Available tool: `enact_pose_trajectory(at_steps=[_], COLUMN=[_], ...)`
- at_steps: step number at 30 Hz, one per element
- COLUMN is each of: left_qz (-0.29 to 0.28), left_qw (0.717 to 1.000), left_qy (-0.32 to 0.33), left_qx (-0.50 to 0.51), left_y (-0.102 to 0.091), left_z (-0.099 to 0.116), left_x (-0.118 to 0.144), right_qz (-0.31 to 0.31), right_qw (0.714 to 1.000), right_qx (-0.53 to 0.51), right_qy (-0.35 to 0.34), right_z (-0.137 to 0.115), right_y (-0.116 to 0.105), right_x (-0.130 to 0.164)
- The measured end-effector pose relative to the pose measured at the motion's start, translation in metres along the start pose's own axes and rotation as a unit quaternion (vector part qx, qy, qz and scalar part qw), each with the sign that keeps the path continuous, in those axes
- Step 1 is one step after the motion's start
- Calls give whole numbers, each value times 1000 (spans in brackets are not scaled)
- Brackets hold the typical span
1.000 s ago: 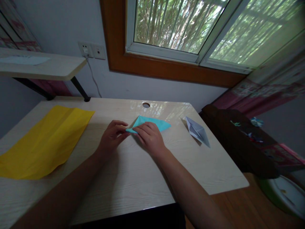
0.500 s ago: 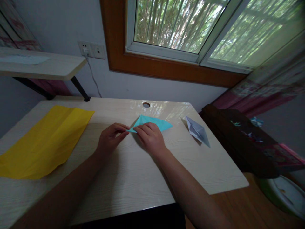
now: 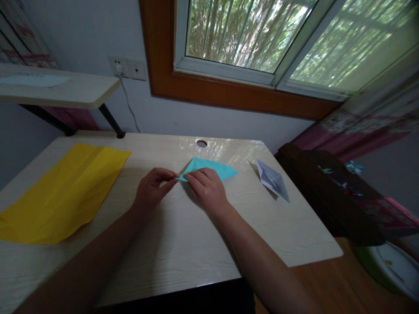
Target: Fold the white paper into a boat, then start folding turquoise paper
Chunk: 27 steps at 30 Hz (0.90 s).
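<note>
On the desk lies a folded turquoise sheet of paper [image 3: 212, 166], with a peak at its back and pointed ends left and right. Its left tip is pinched between the thumb and fingers of my left hand [image 3: 153, 187]. My right hand [image 3: 207, 188] rests on the paper's near middle, fingers curled and gripping it, hiding part of the folds. To the right sits a folded pale grey paper boat [image 3: 272, 179], apart from both hands.
A large yellow sheet [image 3: 65, 196] spreads over the left of the pale wooden desk [image 3: 183, 244]. A raised shelf [image 3: 88, 89] on black legs stands at the back left. The desk has a round hole [image 3: 202, 143] near the wall. A dark cabinet [image 3: 327, 192] stands right.
Both hands keep the same hold on the turquoise paper. The whole view has shifted very slightly; nothing was let go or taken up.
</note>
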<state>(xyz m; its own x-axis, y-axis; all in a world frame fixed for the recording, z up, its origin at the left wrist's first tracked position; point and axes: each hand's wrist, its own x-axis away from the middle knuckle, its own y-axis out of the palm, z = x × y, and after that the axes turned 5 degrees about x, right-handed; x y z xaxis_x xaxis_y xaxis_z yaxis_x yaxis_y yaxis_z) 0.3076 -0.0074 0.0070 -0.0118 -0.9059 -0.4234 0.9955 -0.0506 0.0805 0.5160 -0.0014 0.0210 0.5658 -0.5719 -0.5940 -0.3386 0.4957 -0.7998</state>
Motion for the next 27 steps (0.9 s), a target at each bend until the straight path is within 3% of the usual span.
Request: enact_pose_trajectory(at_steps=[6, 12, 27], left_qz=[-31, -13, -48], left_qw=[999, 999, 992], left_qy=[-11, 42, 89], left_qx=[-28, 16, -78], left_y=[0, 2, -3], left_z=[2, 2, 2], left_x=[0, -4, -4], right_qz=[-1, 9, 16], right_qw=[1000, 1000, 1000], right_qx=[-4, -9, -11], right_qy=[4, 18, 9], right_z=[0, 1, 0], right_y=[-2, -3, -1], right_x=[0, 2, 2])
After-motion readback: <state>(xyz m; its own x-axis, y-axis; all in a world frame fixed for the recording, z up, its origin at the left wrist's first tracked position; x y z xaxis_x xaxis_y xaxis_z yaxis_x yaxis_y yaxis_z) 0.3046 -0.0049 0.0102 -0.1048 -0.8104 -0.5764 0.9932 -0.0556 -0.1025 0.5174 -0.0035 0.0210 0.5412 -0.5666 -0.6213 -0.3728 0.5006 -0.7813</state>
